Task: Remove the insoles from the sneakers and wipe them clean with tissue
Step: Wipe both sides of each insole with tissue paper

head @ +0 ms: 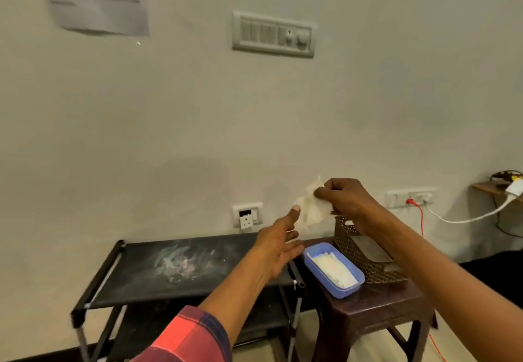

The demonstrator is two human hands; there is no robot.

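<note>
My right hand [343,201] pinches a crumpled white tissue [310,208] in the air above the stool, in front of the wall. Just left of and below the tissue, my left hand [278,244] is stretched out with straight, spread fingers and holds nothing; its thumb tip nears the tissue's lower edge. A blue tray [356,286] filled with folded white tissues sits on the brown plastic stool [376,309]. No sneakers or insoles are in view.
A brown woven basket [351,244] stands behind the blue tray on the stool. To the left is a black fabric shoe rack [141,276] with a dusty top shelf. Wall sockets, a red cable [420,214] and a white cable run along the wall at right.
</note>
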